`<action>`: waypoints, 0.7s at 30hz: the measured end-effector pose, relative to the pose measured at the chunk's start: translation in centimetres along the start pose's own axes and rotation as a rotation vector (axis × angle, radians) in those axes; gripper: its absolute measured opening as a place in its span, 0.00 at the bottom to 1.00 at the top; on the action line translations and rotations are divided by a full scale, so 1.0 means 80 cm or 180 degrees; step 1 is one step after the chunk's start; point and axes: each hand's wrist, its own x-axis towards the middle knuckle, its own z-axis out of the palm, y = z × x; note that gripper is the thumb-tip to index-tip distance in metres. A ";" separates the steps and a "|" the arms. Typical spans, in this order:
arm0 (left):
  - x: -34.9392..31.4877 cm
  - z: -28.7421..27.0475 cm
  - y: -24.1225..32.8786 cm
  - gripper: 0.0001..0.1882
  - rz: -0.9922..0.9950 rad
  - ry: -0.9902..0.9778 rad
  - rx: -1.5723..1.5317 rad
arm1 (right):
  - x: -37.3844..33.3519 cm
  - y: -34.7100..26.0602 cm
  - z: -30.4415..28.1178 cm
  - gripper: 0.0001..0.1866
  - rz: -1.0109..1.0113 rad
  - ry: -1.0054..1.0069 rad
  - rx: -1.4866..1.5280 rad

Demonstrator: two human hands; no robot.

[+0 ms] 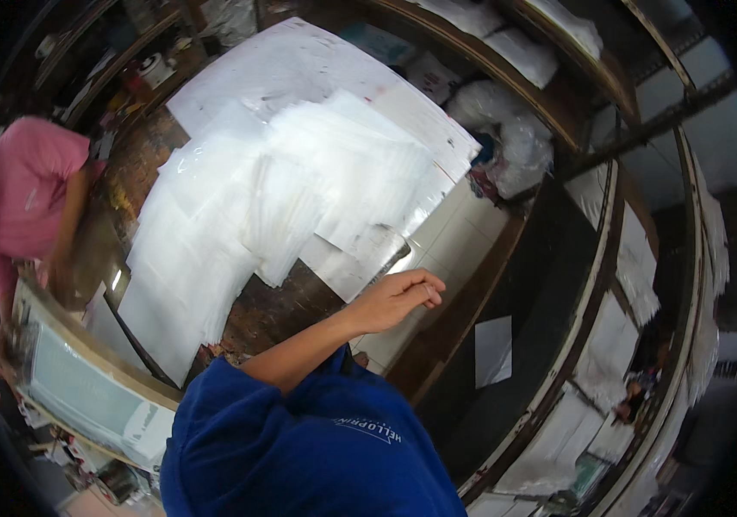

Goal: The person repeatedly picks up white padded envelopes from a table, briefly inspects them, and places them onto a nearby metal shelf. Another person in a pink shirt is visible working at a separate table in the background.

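Note:
My left hand [401,299] reaches across in front of my blue shirt, its fingers loosely curled with nothing visible in them. It is over the near right corner of the worktable [286,312], apart from the sheets. Thin, milky-white plastic sheets [205,202] lie overlapping in fanned rows across the table. A thicker fanned pile [334,164] sits on top of them, towards the right. Beneath and behind is a large, stained white board [282,60]. A loose pale sheet [351,263] with a dark curled edge lies closest to my hand. My right hand is out of view.
At the left a person in pink [37,185] stands with hands near a wood-edged frame with a pale green panel [84,392]. A dark shelf [523,319] on the right carries one white sheet [493,351]. Racks of plastic stacks [605,345] stand beyond; clear bags [510,138] sit behind.

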 end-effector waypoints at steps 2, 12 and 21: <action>-0.013 -0.033 0.031 0.13 0.0315 0.0649 0.0370 | 0.025 -0.048 0.016 0.22 -0.0436 -0.0075 0.0147; 0.024 -0.294 0.103 0.18 0.0304 0.3261 0.3809 | 0.037 -0.133 0.050 0.22 -0.1135 -0.0435 0.0713; 0.084 -0.437 0.074 0.19 -0.1070 0.2034 0.5503 | 0.027 -0.138 0.100 0.24 0.0605 -0.2113 0.1819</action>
